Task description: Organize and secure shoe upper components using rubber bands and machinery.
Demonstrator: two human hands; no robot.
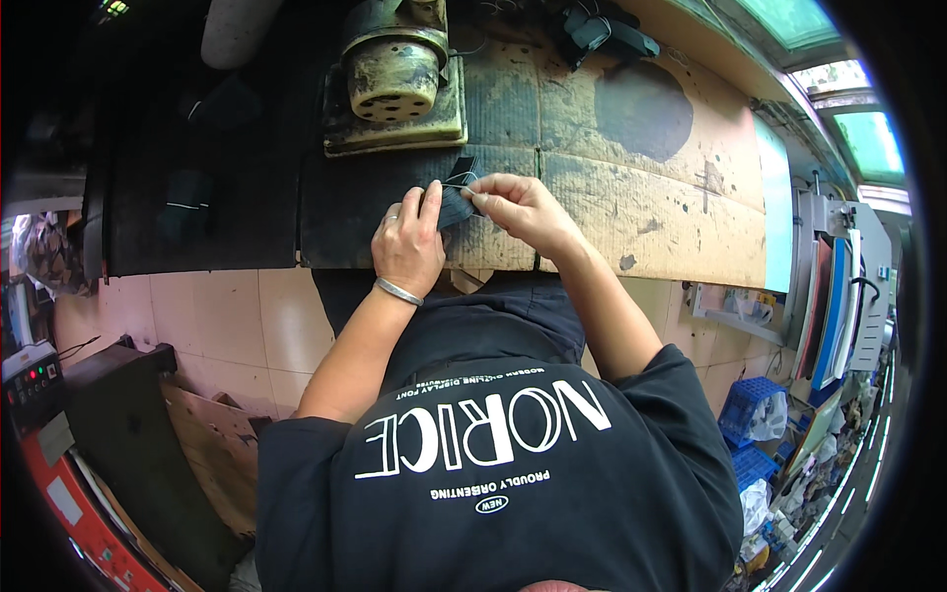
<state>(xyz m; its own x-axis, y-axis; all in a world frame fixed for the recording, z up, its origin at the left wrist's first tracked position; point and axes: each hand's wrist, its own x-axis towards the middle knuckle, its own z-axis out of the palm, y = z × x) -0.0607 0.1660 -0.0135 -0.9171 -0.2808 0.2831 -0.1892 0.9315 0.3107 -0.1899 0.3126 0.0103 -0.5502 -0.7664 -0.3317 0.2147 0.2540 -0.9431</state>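
Note:
A small bundle of dark strips lies near the front edge of the cardboard-covered worktable, below the stained machine base. A thin pale tie runs around its upper part. My left hand, with a metal bangle at the wrist, grips the bundle from the left; its thumb is hidden and its index and middle fingers reach to the tie. From the right, my right hand pinches the tie's end between thumb and index finger, close to my left fingertips. What the strips are made of cannot be made out.
A dirty cream machine base with a holed round part stands at the back. More dark tied bundles lie at left and far right. Blackened cardboard covers the table. Blue crates stand at right, a control box at left.

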